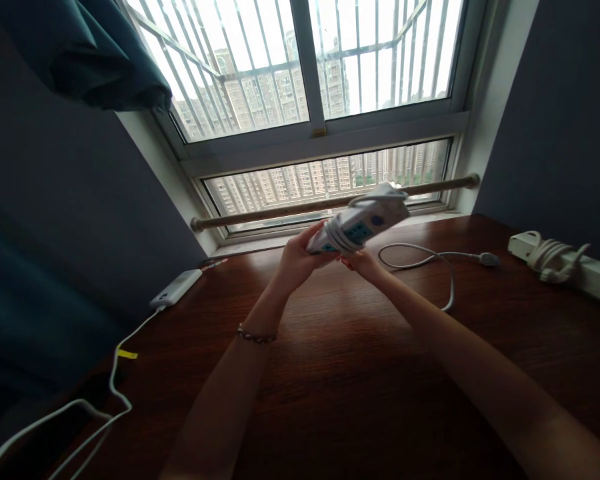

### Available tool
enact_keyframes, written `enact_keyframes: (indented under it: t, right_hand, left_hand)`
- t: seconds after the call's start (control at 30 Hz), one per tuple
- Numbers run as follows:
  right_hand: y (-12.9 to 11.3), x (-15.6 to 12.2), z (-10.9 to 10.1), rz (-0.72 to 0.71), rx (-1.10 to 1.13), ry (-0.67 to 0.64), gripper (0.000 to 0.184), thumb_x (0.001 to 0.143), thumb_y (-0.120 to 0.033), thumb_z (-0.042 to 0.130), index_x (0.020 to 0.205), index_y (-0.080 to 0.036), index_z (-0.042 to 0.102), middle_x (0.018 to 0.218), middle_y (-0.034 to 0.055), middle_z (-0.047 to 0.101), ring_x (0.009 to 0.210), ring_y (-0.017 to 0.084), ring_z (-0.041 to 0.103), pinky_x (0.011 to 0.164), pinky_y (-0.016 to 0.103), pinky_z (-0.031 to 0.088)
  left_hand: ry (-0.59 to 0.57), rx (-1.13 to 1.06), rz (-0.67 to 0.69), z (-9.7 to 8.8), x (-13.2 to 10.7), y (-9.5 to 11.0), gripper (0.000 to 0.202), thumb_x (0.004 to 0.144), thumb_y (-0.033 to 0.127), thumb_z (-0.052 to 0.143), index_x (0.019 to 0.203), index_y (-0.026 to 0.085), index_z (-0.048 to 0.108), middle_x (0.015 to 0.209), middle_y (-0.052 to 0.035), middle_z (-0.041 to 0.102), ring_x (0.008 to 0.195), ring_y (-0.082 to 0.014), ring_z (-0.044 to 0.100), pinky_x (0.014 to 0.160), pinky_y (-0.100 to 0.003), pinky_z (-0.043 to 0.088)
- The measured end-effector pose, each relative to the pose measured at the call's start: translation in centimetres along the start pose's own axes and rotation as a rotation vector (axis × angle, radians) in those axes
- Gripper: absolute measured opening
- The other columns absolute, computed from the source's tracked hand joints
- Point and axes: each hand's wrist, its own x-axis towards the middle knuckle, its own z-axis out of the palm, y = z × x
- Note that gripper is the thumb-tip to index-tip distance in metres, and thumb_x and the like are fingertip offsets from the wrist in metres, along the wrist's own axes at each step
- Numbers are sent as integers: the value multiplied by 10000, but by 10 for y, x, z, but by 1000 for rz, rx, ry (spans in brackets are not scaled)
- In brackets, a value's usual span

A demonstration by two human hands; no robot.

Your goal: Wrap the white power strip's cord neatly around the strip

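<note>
Head view: left grip (303,255) clasps the power strip (364,227); right grip (361,263), closure unclear; likely stiff, best held endwise.

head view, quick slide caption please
Left hand grips a cord-wrapped power strip, right hand close below, before a window.

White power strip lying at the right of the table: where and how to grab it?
Probably the bare stretch of the white power strip right of its wound cord; come from above and close across the narrow width. The body is long and straight there; the loops bulge around it further left and might shift. Its right end is out of frame.
</note>
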Motion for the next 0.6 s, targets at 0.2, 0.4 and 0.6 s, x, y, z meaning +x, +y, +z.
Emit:
enact_keyframes:
  t: [0.2,0.4,0.6]
  right_hand:
    - [-2,-1,-1,293,-195,-183,577,919,-516,247,662,-111,567,503,0,529,393,71,491,408,182,364]
    - [-22,-3,-23,247,-594,-286,286,789,-364,577,662,-117,645,679,105,637,646,185,596,530,234,370]
    - [-50,-1,-49,96,-924,-201,327,854,-391,473,829,-135,675,847,162,642,816,302,601,616,316,376]
  left_hand:
    - [254,-215,-357,-14,6,-41,600,548,425,747,1067,160,606,960,-72,660,799,-189,612,699,-266,469]
    - [335,35,-435,-29,7,-85,613,546,536,683,984,111,620,870,-91,668,703,-184,609,614,-263,456]
    - [123,517,-418,-22,5,-76,405,609,532,636,765,160,666,641,-34,637,622,-202,575,533,-253,363]
